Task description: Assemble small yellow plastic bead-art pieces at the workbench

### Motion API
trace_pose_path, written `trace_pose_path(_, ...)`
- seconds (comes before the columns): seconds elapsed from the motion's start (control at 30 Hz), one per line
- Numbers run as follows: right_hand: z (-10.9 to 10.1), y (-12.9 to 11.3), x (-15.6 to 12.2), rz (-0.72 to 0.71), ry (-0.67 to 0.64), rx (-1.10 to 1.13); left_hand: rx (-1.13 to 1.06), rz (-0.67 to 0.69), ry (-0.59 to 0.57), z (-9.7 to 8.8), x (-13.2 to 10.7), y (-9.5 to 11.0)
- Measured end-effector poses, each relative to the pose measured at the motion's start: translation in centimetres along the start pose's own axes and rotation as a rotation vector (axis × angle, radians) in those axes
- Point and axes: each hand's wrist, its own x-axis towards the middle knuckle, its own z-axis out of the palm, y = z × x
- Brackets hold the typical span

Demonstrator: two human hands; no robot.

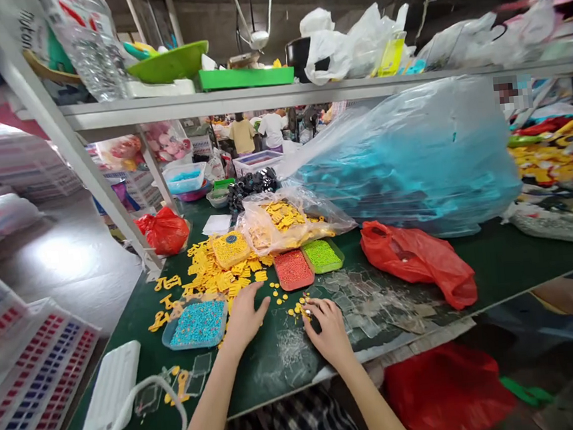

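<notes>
Yellow discs (291,312), seemingly mid-pick: right hand (327,325) fingers half-curled, hold unclear. Left hand (246,315): thumb spread, hold unclear. Next likely needs fine pinching.

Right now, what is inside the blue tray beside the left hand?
The blue tray holds small, mostly blue bead-like pieces. They cover its floor, so anything beneath cannot be seen.

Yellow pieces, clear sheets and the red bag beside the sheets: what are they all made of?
Yellow pieces: probably moulded plastic, opaque and evenly coloured.
Clear sheets: smooth, likely plastic, perhaps glass; the green table shows through.
Red bag: seemingly thin plastic film, slightly glossy, judging by its creases.
</notes>
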Motion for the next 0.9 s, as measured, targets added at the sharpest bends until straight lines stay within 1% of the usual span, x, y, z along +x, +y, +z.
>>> trace_pose_path(0.07,0.2,0.3,-0.1,-0.015,-0.003,-0.008,0.129,-0.065,-0.04,0.3,2.5,0.6)
trace_pose_path(0.13,0.4,0.5,-0.2,-0.031,-0.003,-0.015,0.178,-0.122,-0.048,1.0,4.4,1.0)
trace_pose_path(0.23,0.6,0.7,-0.3,-0.05,0.01,-0.009,0.214,-0.179,-0.044,2.5,5.7,1.5)
trace_pose_path(0.3,0.7,0.7,-0.3,-0.057,0.018,-0.004,0.239,-0.201,-0.033,3.6,5.5,1.7)
trace_pose_path(0.37,0.9,0.8,-0.3,-0.06,0.021,-0.002,0.264,-0.212,-0.008,4.6,4.8,1.8)
trace_pose_path(0.47,1.1,0.9,-0.4,-0.049,0.034,0.001,0.296,-0.201,0.041,5.4,3.4,1.7)
trace_pose_path(0.57,1.1,0.6,-0.4,-0.024,0.056,0.005,0.31,-0.171,0.064,5.4,2.6,1.5)
trace_pose_path(0.7,0.4,-0.2,-0.2,0.007,0.034,0.01,0.313,-0.146,0.064,5.0,2.7,1.4)
trace_pose_path(0.8,-0.1,-0.6,0.1,0.034,0.003,0.033,0.332,-0.131,0.033,4.8,3.1,1.3)
trace_pose_path(0.9,-0.4,-0.8,0.2,0.046,-0.01,0.052,0.341,-0.123,-0.023,4.5,3.4,1.3)
